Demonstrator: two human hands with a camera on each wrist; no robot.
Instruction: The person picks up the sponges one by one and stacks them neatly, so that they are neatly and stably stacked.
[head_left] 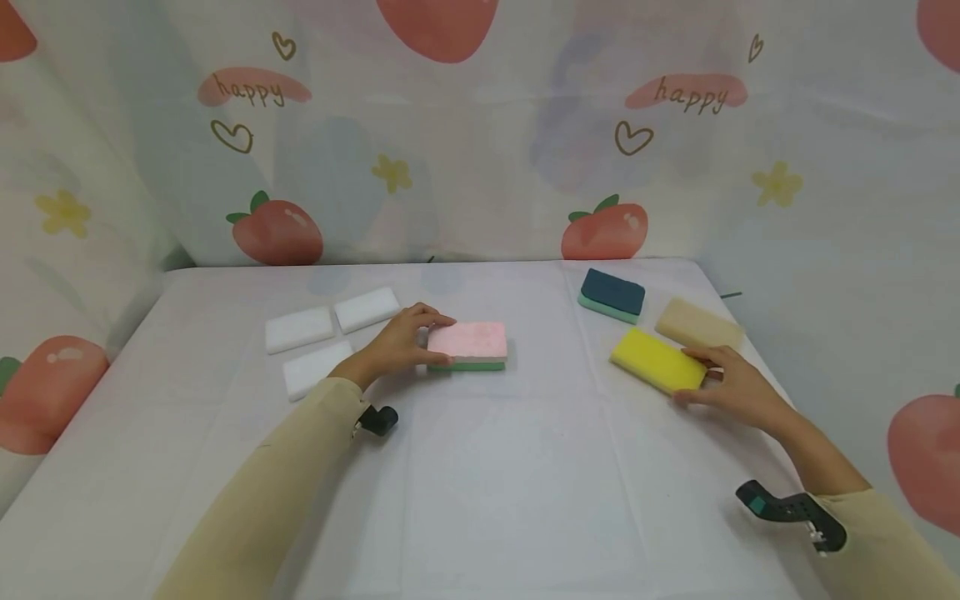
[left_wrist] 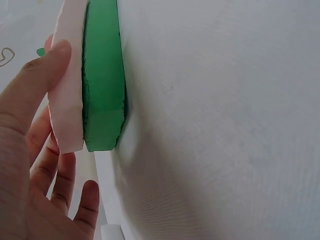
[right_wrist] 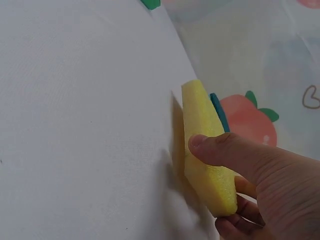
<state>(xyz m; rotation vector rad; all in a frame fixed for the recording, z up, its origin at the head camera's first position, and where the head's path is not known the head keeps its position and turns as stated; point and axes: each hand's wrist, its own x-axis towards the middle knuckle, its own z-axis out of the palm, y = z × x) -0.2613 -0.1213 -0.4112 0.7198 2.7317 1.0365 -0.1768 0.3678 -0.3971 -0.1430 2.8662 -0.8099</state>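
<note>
A pink sponge (head_left: 468, 339) lies on top of a green sponge (head_left: 480, 366) near the middle of the table. My left hand (head_left: 397, 343) grips the left end of the pink one; in the left wrist view the thumb (left_wrist: 42, 67) presses its near side, and the green sponge (left_wrist: 103, 85) sits just beneath. On the right, my right hand (head_left: 738, 387) pinches a yellow sponge (head_left: 652, 360) at its right end. The right wrist view has the yellow sponge (right_wrist: 200, 115) tilted at the thumb, its lower edge close to the cloth.
Several white sponges (head_left: 298, 330) lie to the left of my left hand. Behind the yellow sponge are a beige sponge (head_left: 697, 323) and a dark blue sponge (head_left: 613, 290) stacked on a light green one (head_left: 607, 310). A white cloth covers the table (head_left: 510, 483); printed curtains (head_left: 480, 150) hang around it.
</note>
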